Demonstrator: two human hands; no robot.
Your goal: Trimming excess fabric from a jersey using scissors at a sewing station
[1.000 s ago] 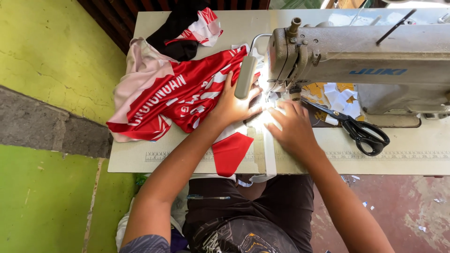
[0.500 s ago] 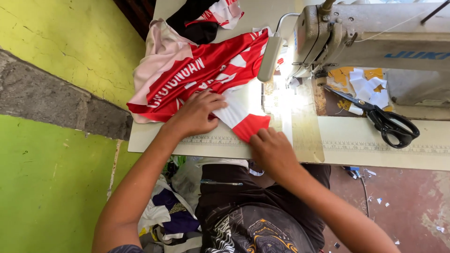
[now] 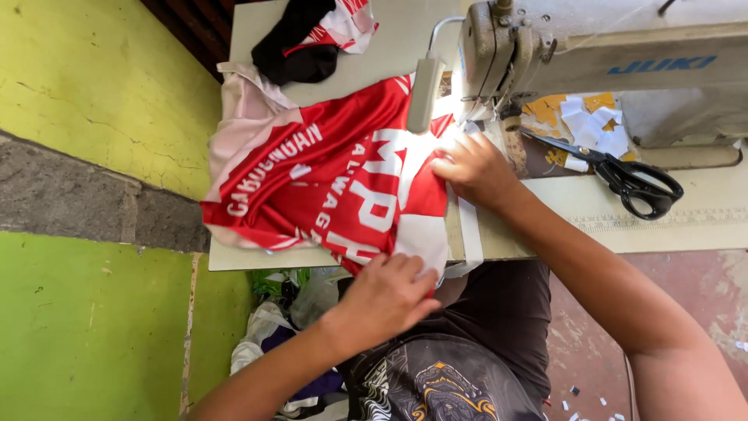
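Leftmost on the worktop, a red jersey with white lettering lies spread flat, one pink-white part trailing toward the far left corner, where a black-and-red bundle of cloth is pushed back, seemingly to keep it clear of the work. Over the near edge the jersey's hem hangs down, and the left hand has its grip pressed together on that hem, pinching it so the cloth looks drawn taut toward the body. Further right, the right hand lies flat on the jersey's right edge, fingers spread and pressing rather than gripping, apparently to hold the seam steady just beside the needle of the sewing machine; the machine's lamp throws bright light on that spot. Beyond it, black scissors rest near the machine's base, within reach of the right hand, beside scraps of white and yellow paper. No containers show on the worktop; below its left corner, loose cloth and bags lie heaped on the floor.
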